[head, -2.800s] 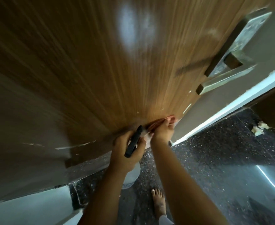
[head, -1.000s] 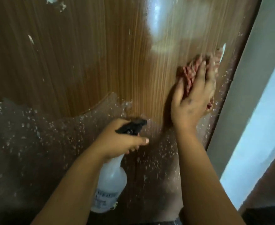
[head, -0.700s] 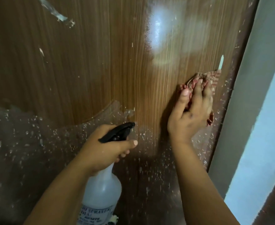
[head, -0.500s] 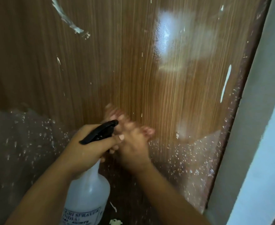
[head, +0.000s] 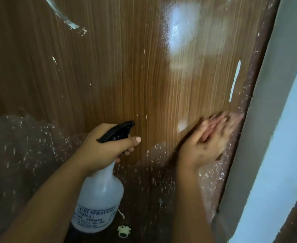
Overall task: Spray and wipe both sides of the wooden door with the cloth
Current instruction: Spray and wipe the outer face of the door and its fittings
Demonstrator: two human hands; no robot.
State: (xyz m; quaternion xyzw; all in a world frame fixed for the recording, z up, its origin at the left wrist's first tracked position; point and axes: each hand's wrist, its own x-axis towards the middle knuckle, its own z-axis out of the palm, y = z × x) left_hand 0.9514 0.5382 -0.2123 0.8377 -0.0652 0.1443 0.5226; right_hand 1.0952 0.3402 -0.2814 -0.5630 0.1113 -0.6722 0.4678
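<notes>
Left hand (head: 98, 151) grips the spray bottle (head: 100, 204) at its neck | right hand (head: 209, 144), blurred, fingers flat, presses the cloth (head: 235, 120) against the wooden door (head: 126, 67) near its right edge | cloth looks soft, light; door stiff, likely slick where wet.

Right of the right hand's fingers (head: 219, 123) the grey door frame (head: 266, 120) blocked passage (nearly touching); bare wooden door (head: 118, 67) lay open above and leftward.
</notes>
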